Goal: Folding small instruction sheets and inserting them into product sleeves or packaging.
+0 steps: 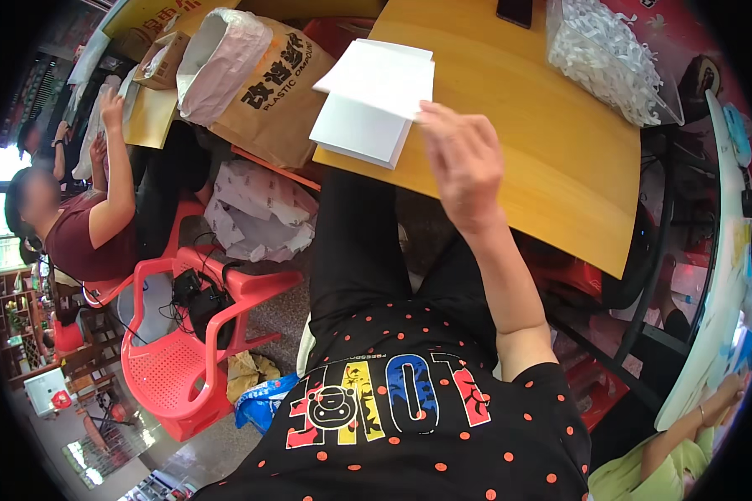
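Note:
My right hand (pixel 466 163) reaches over the near edge of the yellow table, its thumb and fingertips pinched at the right corner of a white sheet (pixel 378 77). That sheet looks like paper or thin card and lies askew over a neat white stack (pixel 358 129). The stack rests at the table's near left corner. Slight blur covers the fingers. My left hand is out of the picture.
On the table (pixel 543 142), a clear bin of white strips (pixel 606 63) stands far right, with a dark phone (pixel 515 10) nearby. A large brown paper sack (pixel 267 92) adjoins the left edge. A red plastic chair (pixel 175 359) holds black cables. People sit at left and lower right.

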